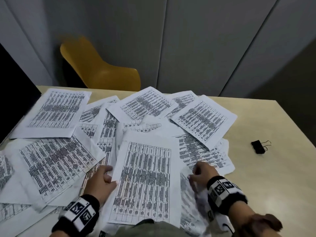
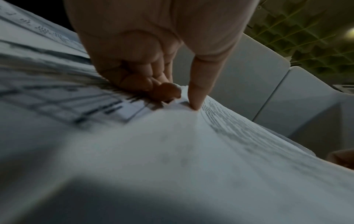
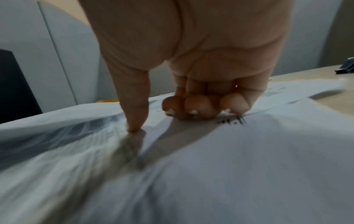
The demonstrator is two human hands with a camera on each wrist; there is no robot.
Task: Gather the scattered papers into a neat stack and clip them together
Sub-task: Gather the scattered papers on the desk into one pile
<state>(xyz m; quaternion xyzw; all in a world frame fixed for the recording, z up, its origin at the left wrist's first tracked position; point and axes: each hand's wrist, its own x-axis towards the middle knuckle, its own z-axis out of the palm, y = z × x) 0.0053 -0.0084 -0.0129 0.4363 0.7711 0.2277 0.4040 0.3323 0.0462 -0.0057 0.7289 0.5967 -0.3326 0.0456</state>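
Observation:
Several printed sheets of paper (image 1: 56, 108) lie scattered and overlapping across the beige table (image 1: 277, 182). One sheet (image 1: 145, 182) lies on top near the front middle. My left hand (image 1: 109, 175) holds its left edge; in the left wrist view the thumb lies on top and curled fingers (image 2: 153, 84) sit at the edge of the sheet (image 2: 191, 144). My right hand (image 1: 195, 173) is on the sheets to the right; its thumb (image 3: 134, 125) and curled fingers (image 3: 201, 106) bunch a wrinkled sheet (image 3: 86, 144). A black binder clip (image 1: 259, 147) lies alone at the right, apart from both hands.
A yellow chair (image 1: 102, 69) stands behind the table's far edge. A dark panel (image 1: 13, 86) rises at the left. Grey wall panels (image 1: 205, 40) close the back. Bare tabletop shows at the right around the clip (image 3: 346, 68).

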